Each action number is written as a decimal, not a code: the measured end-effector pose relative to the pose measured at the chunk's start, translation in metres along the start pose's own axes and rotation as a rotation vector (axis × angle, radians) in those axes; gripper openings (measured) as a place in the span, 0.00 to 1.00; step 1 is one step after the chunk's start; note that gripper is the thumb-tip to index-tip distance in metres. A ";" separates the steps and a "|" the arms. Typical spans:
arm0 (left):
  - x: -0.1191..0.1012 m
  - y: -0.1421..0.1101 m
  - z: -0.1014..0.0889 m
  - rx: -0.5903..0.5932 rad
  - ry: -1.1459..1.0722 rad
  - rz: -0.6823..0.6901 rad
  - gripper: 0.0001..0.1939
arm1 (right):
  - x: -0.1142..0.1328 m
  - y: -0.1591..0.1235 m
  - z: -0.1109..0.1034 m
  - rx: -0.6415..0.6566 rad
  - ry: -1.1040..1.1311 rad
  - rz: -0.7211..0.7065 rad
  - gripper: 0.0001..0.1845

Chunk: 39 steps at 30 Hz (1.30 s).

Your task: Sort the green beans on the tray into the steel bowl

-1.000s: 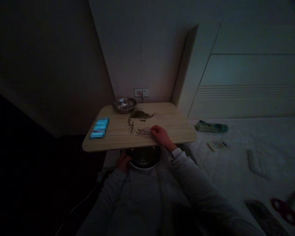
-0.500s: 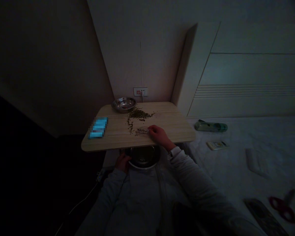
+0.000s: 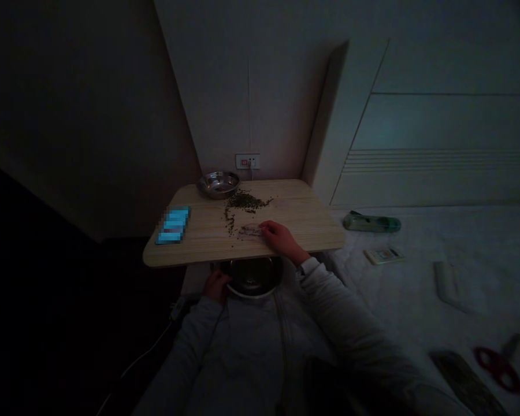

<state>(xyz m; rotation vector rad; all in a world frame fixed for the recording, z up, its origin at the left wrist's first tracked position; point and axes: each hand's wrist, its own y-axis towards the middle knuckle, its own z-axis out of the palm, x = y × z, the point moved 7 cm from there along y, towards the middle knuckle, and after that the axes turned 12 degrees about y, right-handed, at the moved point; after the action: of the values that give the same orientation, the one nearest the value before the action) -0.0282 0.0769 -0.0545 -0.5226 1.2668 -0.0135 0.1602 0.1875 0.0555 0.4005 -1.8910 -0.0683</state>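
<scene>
My right hand (image 3: 276, 236) rests low over the small wooden table (image 3: 303, 216), its fingers pinched on the edge of a clear, thin plastic piece (image 3: 250, 230) whose exact kind I cannot make out. Small dark specks show at the plastic. Just beyond it lies a loose spread of small green beans (image 3: 245, 201), with a thin trail running toward me on the left. Below the table's front edge, my left hand (image 3: 217, 285) grips the left rim of a metal basin (image 3: 253, 296) on my lap. The table hides the basin's far side.
A shiny steel bowl (image 3: 219, 185) stands at the table's back left, and a lit phone (image 3: 173, 225) lies at its left. On the bed to the right are a green bottle (image 3: 371, 222), a remote control (image 3: 383, 255) and red-handled scissors (image 3: 498, 367). A wall socket (image 3: 247, 161) is behind.
My right hand and the plastic piece have shifted very slightly left. A single bean now shows nearer the table's front edge. My left hand stays at the basin.
</scene>
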 end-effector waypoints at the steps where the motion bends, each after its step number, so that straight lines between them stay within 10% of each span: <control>1: 0.000 0.000 0.000 -0.008 0.001 0.002 0.12 | 0.001 0.000 0.001 0.004 -0.004 -0.001 0.12; 25: -0.005 0.001 -0.009 -0.083 0.042 0.028 0.10 | 0.006 -0.001 0.004 0.083 0.033 0.014 0.11; 39: -0.009 -0.006 -0.008 -0.133 0.056 0.031 0.09 | 0.050 -0.001 0.041 0.139 -0.132 -0.268 0.11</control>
<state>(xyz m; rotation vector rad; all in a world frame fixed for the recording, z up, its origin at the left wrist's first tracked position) -0.0363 0.0708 -0.0459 -0.6205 1.3361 0.0833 0.1076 0.1656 0.0857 0.7595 -1.9672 -0.1458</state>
